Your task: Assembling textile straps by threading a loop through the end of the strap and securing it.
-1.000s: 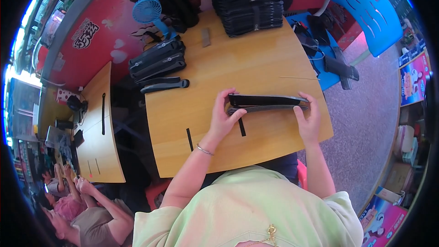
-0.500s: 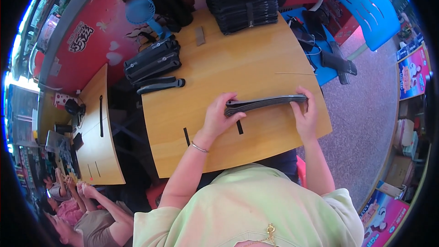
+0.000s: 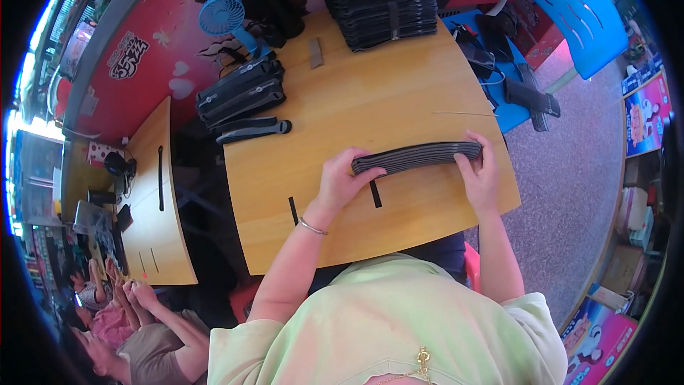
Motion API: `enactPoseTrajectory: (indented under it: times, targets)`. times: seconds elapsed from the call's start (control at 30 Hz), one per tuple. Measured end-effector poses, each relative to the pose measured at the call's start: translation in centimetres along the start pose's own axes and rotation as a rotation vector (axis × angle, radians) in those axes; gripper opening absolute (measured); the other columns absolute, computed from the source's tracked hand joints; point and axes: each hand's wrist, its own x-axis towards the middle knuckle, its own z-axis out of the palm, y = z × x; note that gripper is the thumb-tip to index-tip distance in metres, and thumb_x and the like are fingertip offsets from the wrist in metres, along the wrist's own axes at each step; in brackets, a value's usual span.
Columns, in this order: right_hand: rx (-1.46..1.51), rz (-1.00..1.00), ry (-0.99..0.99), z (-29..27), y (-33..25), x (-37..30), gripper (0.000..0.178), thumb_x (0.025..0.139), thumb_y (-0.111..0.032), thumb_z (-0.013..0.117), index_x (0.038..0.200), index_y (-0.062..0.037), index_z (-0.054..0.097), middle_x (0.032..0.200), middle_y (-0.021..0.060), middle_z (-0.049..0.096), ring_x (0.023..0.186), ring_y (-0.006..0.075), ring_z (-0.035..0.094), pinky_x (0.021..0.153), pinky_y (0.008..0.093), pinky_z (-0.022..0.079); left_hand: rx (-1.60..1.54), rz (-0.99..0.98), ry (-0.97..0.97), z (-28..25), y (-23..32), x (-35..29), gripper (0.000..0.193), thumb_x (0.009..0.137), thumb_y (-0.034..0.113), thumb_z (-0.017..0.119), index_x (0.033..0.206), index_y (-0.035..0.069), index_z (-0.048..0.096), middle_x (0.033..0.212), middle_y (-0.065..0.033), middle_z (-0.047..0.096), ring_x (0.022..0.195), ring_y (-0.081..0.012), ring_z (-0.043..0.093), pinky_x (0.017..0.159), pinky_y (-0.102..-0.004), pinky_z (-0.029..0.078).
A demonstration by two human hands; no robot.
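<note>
Bundle of black strips (image 3: 419, 158) was gripped at both ends

At the upper left, a small blue fan (image 3: 222, 16) stood behind a few dark bands (image 3: 241, 95) on the left part of the desk (image 3: 406, 221). Near the centre, the left hand (image 3: 340, 177) had its fingers closed around the bundle's left end, thumb on the near side. A tall black pile (image 3: 385, 3) stood at the top. The bundle stretched just right of centre, slightly bowed. The right hand (image 3: 482, 182) pinched its right end between thumb and fingers. A blue chair (image 3: 570, 14) filled the upper right.

Prob. wkshp: worktables (image 3: 356, 114), blk strip stack (image 3: 388, 11), co-workers (image 3: 153, 349).
</note>
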Motion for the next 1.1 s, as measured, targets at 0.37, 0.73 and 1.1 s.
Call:
enactPoseTrajectory:
  times: [0.37, 0.73, 1.1]
  targets:
    - [-0.098, 0.015, 0.050, 0.3, -1.5, 0.9, 0.031, 0.088, -0.010, 0.060, 0.116, -0.0004, 0.049, 0.101, 0.0065, 0.057, 0.093, 0.0133, 0.055, 0.083, 0.0255, 0.044, -0.733, -0.438, 0.020, -1.0, 2.8, 1.3, 0.039, 0.097, 0.012, 0.042, 0.135, 0.006, 0.033, 0.105, -0.0042, 0.056, 0.093, -0.0065, 0.050, 0.084, -0.0210, 0.040]
    - [-0.072, 0.055, 0.037, 0.6, -1.5, 0.7, 0.037, 0.088, -0.009, 0.059, 0.122, -0.0001, 0.047, 0.103, 0.0072, 0.057, 0.093, 0.0132, 0.055, 0.083, 0.0250, 0.045, -0.814, -0.452, -0.073, -1.8, 2.6, -0.3, 0.067, 0.083, 0.014, 0.067, 0.138, 0.008, 0.028, 0.117, -0.0098, 0.055, 0.104, -0.0139, 0.055, 0.083, -0.0265, 0.047]
    - [-0.040, 0.067, 0.037, 0.8, 0.0, 0.2, 0.037, 0.088, -0.009, 0.060, 0.122, 0.0002, 0.047, 0.102, 0.0075, 0.057, 0.093, 0.0136, 0.055, 0.083, 0.0257, 0.045, -0.899, -0.475, 0.073, -0.5, 1.5, -1.5, 0.031, 0.086, 0.005, 0.062, 0.114, -0.004, 0.053, 0.119, -0.0072, 0.050, 0.102, -0.0135, 0.056, 0.087, -0.0246, 0.047]
